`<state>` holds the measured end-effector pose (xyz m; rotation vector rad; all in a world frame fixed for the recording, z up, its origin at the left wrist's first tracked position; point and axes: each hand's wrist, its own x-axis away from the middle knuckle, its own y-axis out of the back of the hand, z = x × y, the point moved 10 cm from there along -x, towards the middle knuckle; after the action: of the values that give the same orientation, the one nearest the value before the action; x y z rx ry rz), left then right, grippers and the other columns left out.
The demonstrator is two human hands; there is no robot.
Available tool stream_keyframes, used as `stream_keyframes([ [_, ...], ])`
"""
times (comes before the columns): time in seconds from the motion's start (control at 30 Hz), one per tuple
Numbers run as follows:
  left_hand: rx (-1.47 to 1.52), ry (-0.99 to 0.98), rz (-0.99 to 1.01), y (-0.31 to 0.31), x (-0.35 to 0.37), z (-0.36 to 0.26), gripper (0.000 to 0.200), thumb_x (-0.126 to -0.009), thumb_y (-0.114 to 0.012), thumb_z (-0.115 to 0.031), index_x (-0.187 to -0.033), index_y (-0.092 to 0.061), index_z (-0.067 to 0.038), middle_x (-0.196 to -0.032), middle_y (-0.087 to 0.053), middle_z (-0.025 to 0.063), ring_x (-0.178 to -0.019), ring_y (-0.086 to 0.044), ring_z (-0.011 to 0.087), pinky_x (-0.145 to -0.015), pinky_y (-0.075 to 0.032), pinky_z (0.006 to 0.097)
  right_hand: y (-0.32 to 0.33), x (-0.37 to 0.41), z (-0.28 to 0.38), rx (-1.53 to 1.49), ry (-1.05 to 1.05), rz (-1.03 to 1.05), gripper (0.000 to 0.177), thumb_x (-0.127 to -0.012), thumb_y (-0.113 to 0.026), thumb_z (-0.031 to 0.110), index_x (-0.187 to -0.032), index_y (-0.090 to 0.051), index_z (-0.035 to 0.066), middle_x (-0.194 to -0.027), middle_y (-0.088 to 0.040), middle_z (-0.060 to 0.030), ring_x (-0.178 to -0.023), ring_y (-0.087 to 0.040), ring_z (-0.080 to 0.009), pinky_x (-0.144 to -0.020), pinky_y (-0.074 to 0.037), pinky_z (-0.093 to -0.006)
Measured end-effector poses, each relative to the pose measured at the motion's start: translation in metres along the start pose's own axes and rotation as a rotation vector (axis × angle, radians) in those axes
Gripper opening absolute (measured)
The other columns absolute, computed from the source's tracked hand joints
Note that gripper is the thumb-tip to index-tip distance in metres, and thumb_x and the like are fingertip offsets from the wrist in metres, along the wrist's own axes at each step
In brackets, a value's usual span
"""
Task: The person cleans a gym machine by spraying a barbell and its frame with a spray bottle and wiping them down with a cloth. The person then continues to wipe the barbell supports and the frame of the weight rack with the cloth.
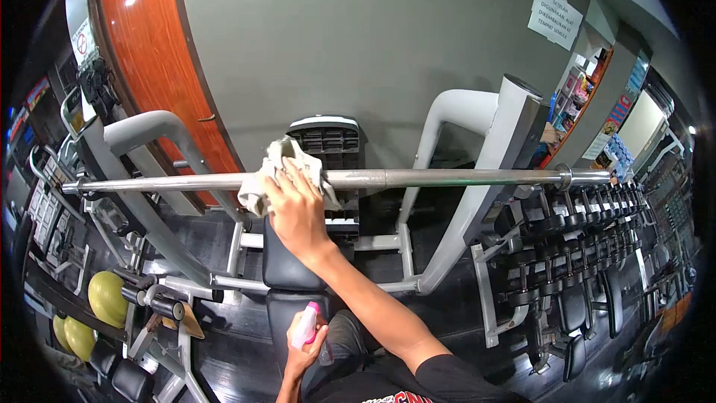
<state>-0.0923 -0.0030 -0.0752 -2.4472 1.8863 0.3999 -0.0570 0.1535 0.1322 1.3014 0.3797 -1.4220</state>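
Note:
A long metal barbell [447, 177] lies across the white uprights of a bench press rack. On its left half, my right hand [295, 205] presses a crumpled whitish cloth [289, 151] around the bar, the fingers bent over it. The cloth hangs down on both sides of the hand. Lower down, my left hand [307, 343] grips a small clear spray bottle [305, 328] with a pink top, held above the black padded bench [297, 254]. Part of the bottle is hidden by the fingers.
White rack uprights [488, 172] stand on both sides. Racked dumbbells [570, 239] fill the right. Yellow-green exercise balls [108, 298] and a padded machine [153, 302] are at left. A grey wall [313, 45] and an orange-brown door [145, 45] lie beyond.

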Motion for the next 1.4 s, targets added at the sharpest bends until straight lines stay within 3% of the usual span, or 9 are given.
stream_keyframes([
  [0.17, -0.028, 0.008, 0.034, -0.012, -0.006, 0.004, 0.026, -0.078, -0.071, -0.002, -0.099, -0.056, 0.0, -0.078, -0.058, 0.0029, -0.071, -0.054, 0.01, -0.066, -0.046, 0.0246, 0.033, 0.005, -0.024, -0.44, -0.066, 0.102, 0.032, -0.078, -0.055, -0.003, -0.11, -0.058, 0.003, -0.1, -0.065, -0.0192, -0.093, -0.064, -0.037, -0.079, -0.052, -0.0391],
  [0.27, -0.076, -0.078, 0.046, -0.016, -0.012, -0.017, 0.026, -0.078, -0.071, -0.002, -0.099, -0.056, 0.0, -0.078, -0.058, 0.0029, -0.071, -0.054, 0.0097, -0.066, -0.046, 0.0245, 0.061, 0.033, -0.058, -0.587, -0.278, 0.063, 0.026, -0.086, -0.06, 0.003, -0.113, -0.058, 0.0, -0.101, -0.067, -0.0147, -0.093, -0.065, -0.0194, -0.081, -0.049, -0.0312],
  [0.4, -0.064, 0.019, 0.027, -0.01, -0.009, 0.002, 0.026, -0.078, -0.07, -0.002, -0.1, -0.056, 0.0, -0.079, -0.059, 0.003, -0.071, -0.054, 0.0098, -0.067, -0.046, 0.0246, 0.079, 0.094, -0.11, -0.597, -0.514, 0.008, 0.025, -0.094, -0.056, 0.013, -0.114, -0.058, -0.002, -0.103, -0.067, -0.0068, -0.092, -0.061, -0.014, -0.082, -0.047, -0.0271],
  [0.6, -0.025, -0.027, 0.003, -0.005, -0.006, -0.005, 0.028, -0.079, -0.069, -0.001, -0.103, -0.056, 0.0, -0.082, -0.06, 0.0047, -0.073, -0.055, 0.0113, -0.069, -0.046, 0.0251, 0.011, 0.206, -0.185, -1.422, -1.352, -0.365, 0.036, -0.097, -0.05, 0.035, -0.118, -0.054, 0.006, -0.106, -0.062, -0.0067, -0.099, -0.061, -0.0192, -0.085, -0.051, -0.0337],
  [0.73, 0.04, 0.015, -0.05, 0.005, 0.002, 0.007, 0.029, -0.079, -0.068, 0.001, -0.106, -0.056, 0.001, -0.083, -0.061, 0.0055, -0.074, -0.056, 0.0117, -0.069, -0.046, 0.0253, -0.058, 0.18, -0.154, -1.861, -1.378, -0.07, 0.039, -0.094, -0.039, 0.031, -0.109, -0.057, -0.001, -0.097, -0.065, -0.0172, -0.084, -0.065, -0.0287, -0.076, -0.054, -0.0425],
  [0.97, 0.045, 0.05, -0.106, 0.022, 0.005, 0.01, 0.027, -0.077, -0.068, 0.002, -0.103, -0.058, 0.002, -0.085, -0.059, 0.0064, -0.074, -0.056, 0.0135, -0.069, -0.046, 0.0261, -0.152, 0.118, -0.061, -2.207, -1.363, 0.236, 0.031, -0.093, -0.042, 0.021, -0.108, -0.061, 0.002, -0.104, -0.066, -0.013, -0.092, -0.065, -0.0237, -0.085, -0.053, -0.0409],
  [1.13, 0.033, 0.017, -0.094, 0.018, -0.005, 0.008, 0.025, -0.077, -0.068, 0.002, -0.101, -0.059, 0.002, -0.087, -0.058, 0.0066, -0.075, -0.056, 0.0135, -0.068, -0.046, 0.026, -0.076, 0.101, -0.065, -2.274, -1.192, 0.362, 0.035, -0.095, -0.042, 0.024, -0.118, -0.057, 0.002, -0.109, -0.065, -0.0138, -0.099, -0.064, -0.0241, -0.09, -0.051, -0.0427],
  [1.33, -0.002, -0.009, 0.0, 0.0, -0.012, -0.003, 0.025, -0.078, -0.068, 0.003, -0.1, -0.057, 0.001, -0.083, -0.058, 0.0046, -0.073, -0.054, 0.0116, -0.069, -0.045, 0.0245, 0.021, 0.144, -0.115, -1.941, -1.274, -0.119, 0.037, -0.097, -0.043, 0.029, -0.12, -0.056, 0.003, -0.108, -0.065, -0.0103, -0.094, -0.065, -0.0195, -0.085, -0.053, -0.0339],
  [1.4, -0.007, 0.005, 0.021, -0.003, -0.019, -0.003, 0.025, -0.078, -0.068, 0.003, -0.1, -0.057, 0.001, -0.081, -0.059, 0.0037, -0.072, -0.053, 0.0109, -0.07, -0.045, 0.0243, 0.04, 0.127, -0.091, -1.787, -1.247, -0.021, 0.036, -0.098, -0.044, 0.027, -0.122, -0.055, 0.003, -0.107, -0.064, -0.0073, -0.091, -0.064, -0.0157, -0.082, -0.052, -0.0288],
])
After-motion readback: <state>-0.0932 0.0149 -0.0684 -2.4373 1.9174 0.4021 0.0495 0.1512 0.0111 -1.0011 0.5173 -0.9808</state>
